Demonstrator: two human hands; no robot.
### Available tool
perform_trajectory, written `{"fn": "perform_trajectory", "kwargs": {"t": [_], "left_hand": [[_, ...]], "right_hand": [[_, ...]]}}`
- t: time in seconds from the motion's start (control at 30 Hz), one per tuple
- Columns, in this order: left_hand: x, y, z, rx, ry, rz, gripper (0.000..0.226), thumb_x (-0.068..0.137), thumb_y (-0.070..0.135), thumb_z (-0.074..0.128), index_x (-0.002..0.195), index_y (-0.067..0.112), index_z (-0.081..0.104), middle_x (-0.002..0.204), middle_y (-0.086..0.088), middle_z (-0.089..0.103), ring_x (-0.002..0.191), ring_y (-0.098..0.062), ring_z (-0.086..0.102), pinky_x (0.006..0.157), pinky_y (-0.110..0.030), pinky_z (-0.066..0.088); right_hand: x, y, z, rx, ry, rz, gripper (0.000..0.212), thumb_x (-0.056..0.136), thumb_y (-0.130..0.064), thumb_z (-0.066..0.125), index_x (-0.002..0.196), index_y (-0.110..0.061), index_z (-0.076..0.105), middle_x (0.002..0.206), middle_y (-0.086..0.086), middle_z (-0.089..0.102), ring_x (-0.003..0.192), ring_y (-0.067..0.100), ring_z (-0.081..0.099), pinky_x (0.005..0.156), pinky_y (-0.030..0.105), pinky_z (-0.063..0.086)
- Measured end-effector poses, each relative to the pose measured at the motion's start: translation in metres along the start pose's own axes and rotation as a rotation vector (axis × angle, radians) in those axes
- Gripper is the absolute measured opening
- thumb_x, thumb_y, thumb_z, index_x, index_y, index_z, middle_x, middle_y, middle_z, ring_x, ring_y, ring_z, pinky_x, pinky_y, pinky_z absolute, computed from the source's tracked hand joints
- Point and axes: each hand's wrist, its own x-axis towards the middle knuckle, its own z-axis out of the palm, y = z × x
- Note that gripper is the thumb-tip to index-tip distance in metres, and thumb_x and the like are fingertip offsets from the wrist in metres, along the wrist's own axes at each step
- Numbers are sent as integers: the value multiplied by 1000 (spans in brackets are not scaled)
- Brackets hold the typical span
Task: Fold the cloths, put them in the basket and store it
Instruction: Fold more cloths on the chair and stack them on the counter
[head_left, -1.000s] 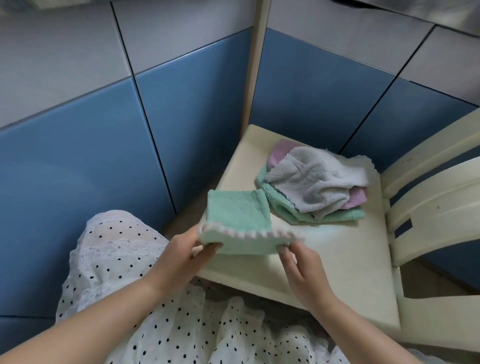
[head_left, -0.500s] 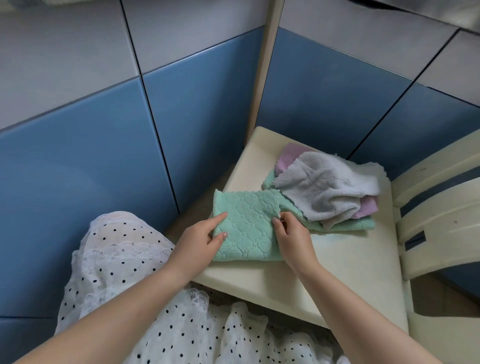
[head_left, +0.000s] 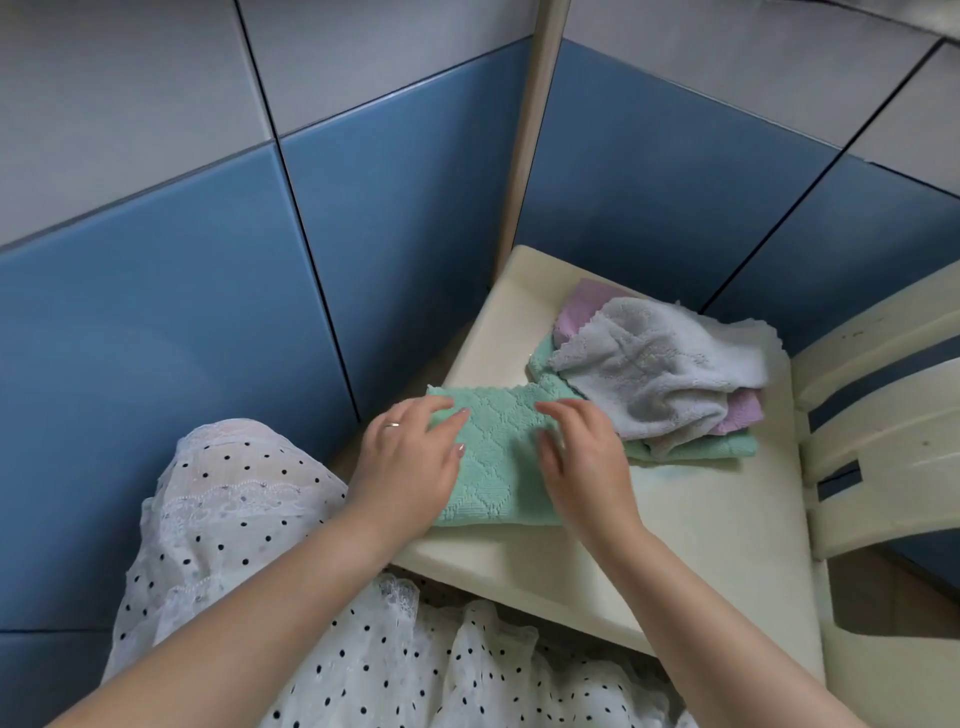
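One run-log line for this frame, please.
phase: folding | left hand, right hand: flat on green cloth | chair seat | basket: unseen

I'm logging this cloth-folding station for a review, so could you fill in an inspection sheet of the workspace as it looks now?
Surface: cream chair seat, set into a corner; faint bluish mark near its middle.
Job's things: folded green cloth flat at the seat's front left edge; an unfolded pile behind it, grey cloth on top, pink cloth and a second green cloth beneath. No basket in view.
Clutter: nothing seen.
Grippers: left hand and right hand both rest on the folded green cloth, fingers loosely bent.
Cables: nothing seen.
Surroundings: blue and grey wall tiles, chair back at right, dotted white dress below.
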Motion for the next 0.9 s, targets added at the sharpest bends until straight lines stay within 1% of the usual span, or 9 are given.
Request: {"fn": "perform_trajectory", "kwargs": {"t": [0.07,0.17,0.3,0.4,0.47,0.57,0.7,0.77,0.9], "left_hand": [[4,10,13,102,-121,64,55,86,34,27,127,14,58,136,-4,54,128,-25,48,102,-57,33],[3,12,29,178,-270,35,67,87,39,12,141,14,41,150,-2,36,142,-19,26,110,-60,16],[4,-2,32,200,-331,-3,80,77,50,-11,151,24,4,158,9,-7,144,-8,-12,113,-54,-5],[6,-4,30,163,-339,-11,80,76,54,-12,150,25,-1,158,8,-15,136,-5,-25,114,-52,-6],[4,-6,27,84,-325,-73,72,86,59,2,150,26,0,158,3,-15,141,-11,-22,116,-48,-6],[-3,-17,21,-129,-280,-233,67,94,54,33,150,30,3,159,1,1,146,-16,-2,117,-43,-2],[-12,-24,17,-415,-258,-314,59,94,41,47,147,35,21,153,7,29,143,-13,19,117,-45,6],[-13,-22,15,-462,-203,-309,51,94,33,51,142,34,35,149,8,35,141,-13,23,118,-44,13],[-11,-18,3,-578,-144,-307,42,92,18,57,133,26,52,135,7,46,120,-6,41,102,-23,33]], "right_hand": [[0,-10,15,-116,-106,-113,42,85,-26,41,116,-9,63,120,12,62,112,31,59,91,45,49],[-6,-15,29,-249,-325,-98,52,88,-36,31,131,-16,54,139,8,51,130,26,46,100,55,40],[-11,1,20,-282,-438,-42,71,86,-55,4,148,-25,21,158,-1,15,146,17,10,115,43,15],[-9,5,15,-274,-474,-21,78,81,-60,-2,150,-28,12,159,-4,5,146,14,1,116,39,10],[-8,5,11,-230,-403,-6,72,85,-59,16,146,-23,30,154,6,25,143,24,21,112,41,23],[-9,13,-3,-151,-196,105,52,88,-46,48,135,-23,49,120,5,57,113,26,52,92,37,42],[-15,11,-15,45,-374,259,55,87,-38,61,138,-31,41,109,-3,55,104,16,51,87,29,42],[-13,2,-12,194,-353,319,51,85,-31,65,133,-32,46,107,-5,54,98,12,51,81,25,41],[-8,-16,-9,519,-278,471,37,85,-10,64,109,-37,58,94,-12,52,83,11,53,72,24,45]]}}
